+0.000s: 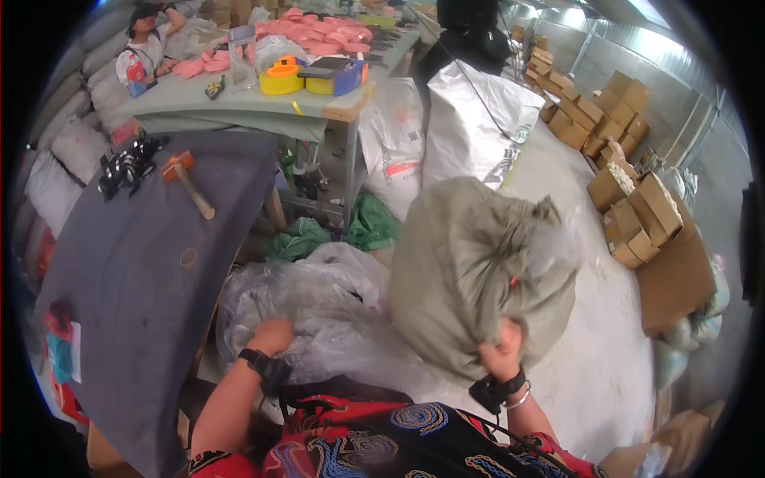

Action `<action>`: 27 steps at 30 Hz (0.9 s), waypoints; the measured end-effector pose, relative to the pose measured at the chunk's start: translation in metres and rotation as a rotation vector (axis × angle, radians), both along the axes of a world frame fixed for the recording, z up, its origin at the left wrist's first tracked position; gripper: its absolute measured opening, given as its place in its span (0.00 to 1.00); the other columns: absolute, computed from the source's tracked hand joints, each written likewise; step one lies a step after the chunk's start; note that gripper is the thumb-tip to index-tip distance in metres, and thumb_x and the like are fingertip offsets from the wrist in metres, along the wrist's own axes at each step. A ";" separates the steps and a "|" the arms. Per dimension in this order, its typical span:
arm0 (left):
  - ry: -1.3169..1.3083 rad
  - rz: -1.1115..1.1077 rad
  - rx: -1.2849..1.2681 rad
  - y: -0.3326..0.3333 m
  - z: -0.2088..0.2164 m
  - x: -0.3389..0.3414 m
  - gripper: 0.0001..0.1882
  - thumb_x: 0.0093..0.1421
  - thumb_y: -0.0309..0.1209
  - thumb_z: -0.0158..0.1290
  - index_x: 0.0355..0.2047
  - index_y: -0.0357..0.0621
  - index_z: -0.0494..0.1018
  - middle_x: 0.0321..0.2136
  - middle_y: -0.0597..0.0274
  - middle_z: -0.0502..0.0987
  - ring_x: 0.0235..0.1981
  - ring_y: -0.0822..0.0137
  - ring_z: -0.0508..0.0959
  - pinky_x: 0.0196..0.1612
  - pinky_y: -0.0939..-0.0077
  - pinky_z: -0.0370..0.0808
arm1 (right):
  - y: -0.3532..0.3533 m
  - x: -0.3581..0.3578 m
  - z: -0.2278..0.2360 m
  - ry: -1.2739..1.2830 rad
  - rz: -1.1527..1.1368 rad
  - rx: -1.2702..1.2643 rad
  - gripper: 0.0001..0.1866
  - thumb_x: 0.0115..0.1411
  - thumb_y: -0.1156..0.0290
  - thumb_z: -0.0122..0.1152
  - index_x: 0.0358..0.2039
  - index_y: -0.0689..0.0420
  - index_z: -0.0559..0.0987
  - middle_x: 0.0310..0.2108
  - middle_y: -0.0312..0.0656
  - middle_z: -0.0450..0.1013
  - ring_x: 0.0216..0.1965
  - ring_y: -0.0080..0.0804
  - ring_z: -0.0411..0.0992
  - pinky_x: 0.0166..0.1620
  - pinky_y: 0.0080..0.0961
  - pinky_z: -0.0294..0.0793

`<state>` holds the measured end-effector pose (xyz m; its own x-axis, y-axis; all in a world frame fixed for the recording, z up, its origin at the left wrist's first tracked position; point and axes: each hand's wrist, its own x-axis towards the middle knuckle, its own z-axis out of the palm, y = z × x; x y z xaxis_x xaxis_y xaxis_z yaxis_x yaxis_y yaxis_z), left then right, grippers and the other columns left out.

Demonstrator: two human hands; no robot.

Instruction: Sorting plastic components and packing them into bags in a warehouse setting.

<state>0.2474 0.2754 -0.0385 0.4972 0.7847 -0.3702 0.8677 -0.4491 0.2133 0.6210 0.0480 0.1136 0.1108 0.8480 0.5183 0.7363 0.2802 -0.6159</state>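
– What did your hands hold?

– Your right hand (500, 350) clenched the big grey-green sack (478, 267) low down (a firm pinch helped). Your left hand (271, 334) gripped the clear plastic bag (319, 307) beside it.

– And around you?

– A dark counter (151, 271) with a hammer (190, 182) stood left; cardboard boxes (629, 207) sat on the pale floor (590, 350).

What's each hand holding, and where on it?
Right hand grips the grey-green sack by its gathered lower end. Left hand presses into the clear plastic bag; whether it actually grips it cannot be told.
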 end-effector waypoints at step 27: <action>-0.111 0.191 0.074 -0.047 0.006 -0.042 0.16 0.52 0.36 0.46 0.39 0.48 0.76 0.38 0.52 0.77 0.40 0.50 0.77 0.43 0.58 0.72 | 0.248 0.147 0.036 -0.899 -0.383 -0.359 0.47 0.34 0.35 0.64 0.44 0.64 0.75 0.46 0.54 0.72 0.48 0.43 0.71 0.52 0.37 0.68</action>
